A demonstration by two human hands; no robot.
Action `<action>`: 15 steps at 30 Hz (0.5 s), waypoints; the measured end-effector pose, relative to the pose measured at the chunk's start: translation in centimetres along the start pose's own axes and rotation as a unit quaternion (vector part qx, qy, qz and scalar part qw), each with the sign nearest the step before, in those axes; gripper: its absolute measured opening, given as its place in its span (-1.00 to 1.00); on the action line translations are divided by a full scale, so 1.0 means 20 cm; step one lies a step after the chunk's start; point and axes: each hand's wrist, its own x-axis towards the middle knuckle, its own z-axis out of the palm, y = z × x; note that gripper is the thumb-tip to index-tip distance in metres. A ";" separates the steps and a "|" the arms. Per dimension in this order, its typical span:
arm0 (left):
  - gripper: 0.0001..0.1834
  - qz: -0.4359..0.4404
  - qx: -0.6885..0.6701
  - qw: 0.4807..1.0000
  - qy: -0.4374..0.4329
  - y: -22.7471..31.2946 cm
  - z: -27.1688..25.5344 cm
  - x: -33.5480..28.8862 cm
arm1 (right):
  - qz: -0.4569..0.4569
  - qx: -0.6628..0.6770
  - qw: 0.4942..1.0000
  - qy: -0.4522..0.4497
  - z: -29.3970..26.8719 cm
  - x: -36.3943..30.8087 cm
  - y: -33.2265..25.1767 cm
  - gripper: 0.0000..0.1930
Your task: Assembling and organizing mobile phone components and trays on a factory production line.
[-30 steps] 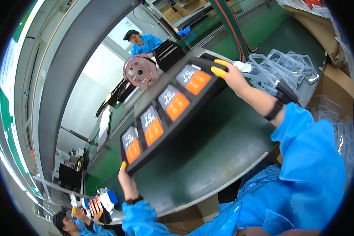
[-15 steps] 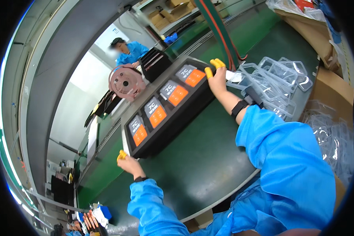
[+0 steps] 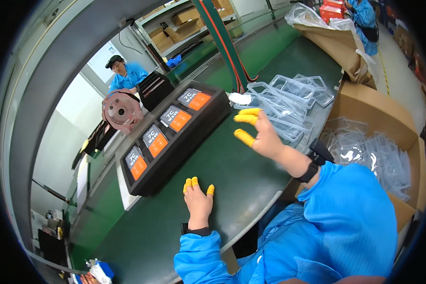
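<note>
A long black foam tray (image 3: 189, 142) lies slanted across the green bench, with several grey-and-orange flat packs (image 3: 155, 141) set in its recesses. My left hand (image 3: 198, 206) is on or just above the bench in front of the tray, fingers stretched and holding nothing. Above the bench by the tray's right end, my right hand (image 3: 267, 139) is empty, its thumb and fingers apart. Yellow finger cots cover some fingertips of both hands. Beyond the right hand lies a pile of clear plastic boxes (image 3: 288, 106), with a small white crumpled thing (image 3: 240, 98) beside it.
A pink fan (image 3: 121, 111) and a black slotted box (image 3: 155, 90) stand behind the tray. A green post (image 3: 225, 47) rises at the back. On the right, a cardboard carton (image 3: 376, 104) holds more clear plastic pieces. One co-worker (image 3: 125, 75) sits across the bench; another stands far right.
Both hands have let go of the tray's ends and come back toward me. The tray now rests farther left in the view, which has also shifted.
</note>
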 end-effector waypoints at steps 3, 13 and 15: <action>-0.39 0.011 0.026 1.000 0.000 0.01 0.04 -0.01 | 0.015 -0.136 0.990 -0.025 -0.18 -0.05 0.13 -0.61; -0.48 0.020 -0.017 0.999 -0.023 -0.01 0.00 -0.02 | 0.029 -0.310 0.949 -0.051 -0.40 -0.01 0.39 -0.76; -0.48 0.013 -0.023 0.999 -0.035 -0.01 -0.01 -0.02 | 0.032 -0.328 0.944 -0.034 -0.42 0.01 0.43 -0.80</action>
